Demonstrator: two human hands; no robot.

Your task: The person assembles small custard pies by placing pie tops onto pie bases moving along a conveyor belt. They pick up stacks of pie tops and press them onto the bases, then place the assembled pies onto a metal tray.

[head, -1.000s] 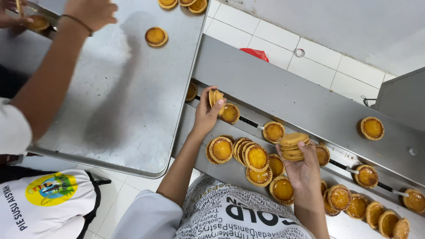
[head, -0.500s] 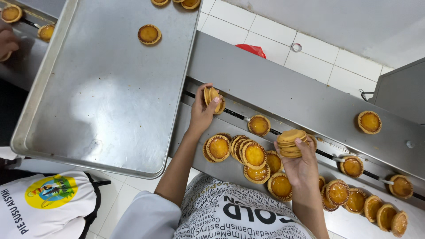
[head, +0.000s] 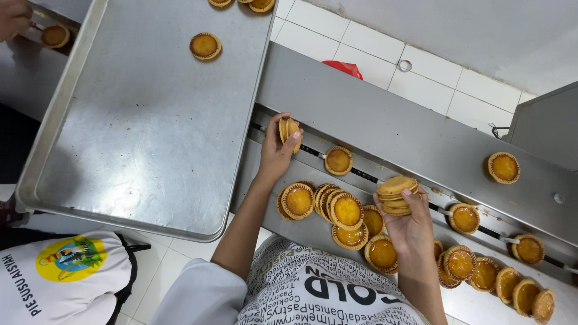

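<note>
My left hand (head: 276, 153) grips two or so round golden tarts (head: 288, 129) on edge, just above the steel conveyor line (head: 373, 129). My right hand (head: 410, 224) holds a short stack of tarts (head: 395, 195) over the line. Between my hands lies a pile of several yellow-filled tarts (head: 337, 212), overlapping each other. One single tart (head: 338, 160) sits on the track just right of my left hand.
A large steel tray (head: 144, 132) fills the left, with one tart (head: 205, 46) near its far end. More tarts (head: 504, 167) ride along the line at right. Another person's hand (head: 14, 17) is at the top left by a tart (head: 55, 36). White tiled floor below.
The other person's arm has pulled back off the tray to the top left. The single tart on the track has shifted along the line. My hands stay nearly where they were.
</note>
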